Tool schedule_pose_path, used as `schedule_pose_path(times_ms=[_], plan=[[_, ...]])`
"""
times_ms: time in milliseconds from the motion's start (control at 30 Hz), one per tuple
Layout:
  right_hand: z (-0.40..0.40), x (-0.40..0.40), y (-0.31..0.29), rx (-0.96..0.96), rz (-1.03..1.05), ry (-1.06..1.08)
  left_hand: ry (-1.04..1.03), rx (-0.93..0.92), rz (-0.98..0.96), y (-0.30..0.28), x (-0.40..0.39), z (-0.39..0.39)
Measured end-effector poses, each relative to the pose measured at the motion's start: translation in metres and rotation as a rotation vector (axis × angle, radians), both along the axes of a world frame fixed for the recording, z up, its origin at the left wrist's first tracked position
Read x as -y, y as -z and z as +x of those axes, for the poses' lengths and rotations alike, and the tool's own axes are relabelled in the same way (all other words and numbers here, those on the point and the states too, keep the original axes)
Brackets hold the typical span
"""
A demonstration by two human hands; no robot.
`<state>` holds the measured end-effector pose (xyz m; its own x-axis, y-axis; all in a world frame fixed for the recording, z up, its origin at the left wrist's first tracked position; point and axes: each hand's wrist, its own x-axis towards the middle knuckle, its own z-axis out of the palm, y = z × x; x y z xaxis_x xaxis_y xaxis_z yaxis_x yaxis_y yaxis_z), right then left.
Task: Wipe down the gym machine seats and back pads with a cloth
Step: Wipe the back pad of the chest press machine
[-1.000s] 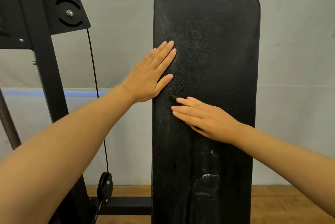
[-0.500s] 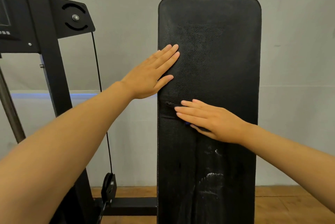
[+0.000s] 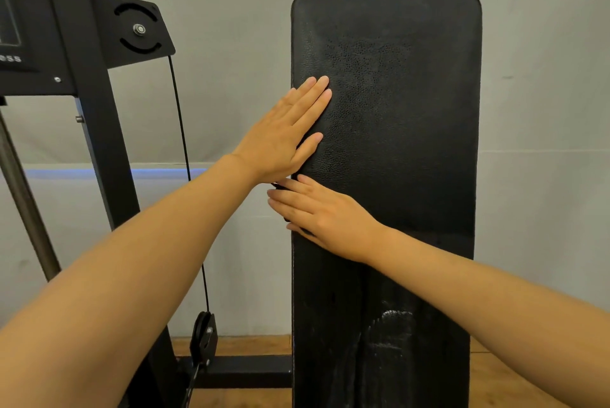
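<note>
Head view: left hand [image 3: 284, 133] lies flat, fingers straight, on the back pad's [image 3: 396, 110] left edge, likely bracing it. Right hand [image 3: 321, 212], fingers extended, presses a dark cloth [image 3: 280, 185], barely visible beneath, at that edge, apparently finishing a sideways wipe.

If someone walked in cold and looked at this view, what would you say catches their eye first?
The tall black back pad standing upright right of centre dominates the view. Both hands lie flat on its left edge: the left hand above, the right hand just below it, its fingers reaching past the edge, over a sliver of something dark. Whitish smears mark the pad's lower part, and a black machine frame with a thin cable stands at left.
</note>
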<state>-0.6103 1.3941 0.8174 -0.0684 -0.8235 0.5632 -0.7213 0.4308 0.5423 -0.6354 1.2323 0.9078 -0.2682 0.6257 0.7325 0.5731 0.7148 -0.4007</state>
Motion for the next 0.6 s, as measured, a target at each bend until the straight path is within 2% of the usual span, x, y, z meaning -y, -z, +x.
schedule_pose_path(times_ms=[100, 233, 467, 600], plan=[[0.006, -0.008, 0.017, 0.010, -0.043, 0.024, -0.023, -0.011, 0.023, 0.003, -0.003, 0.001], [0.014, -0.014, 0.048, 0.037, 0.032, 0.039, -0.064, 0.009, 0.049, 0.006, -0.007, 0.005], [0.009, -0.019, 0.032, -0.072, 0.197, 0.063, -0.111, 0.023, 0.102, 0.013, -0.017, 0.006], [0.013, -0.033, 0.024, -0.059, 0.263, 0.076, -0.109, 0.014, 0.098, 0.013, -0.017, 0.006]])
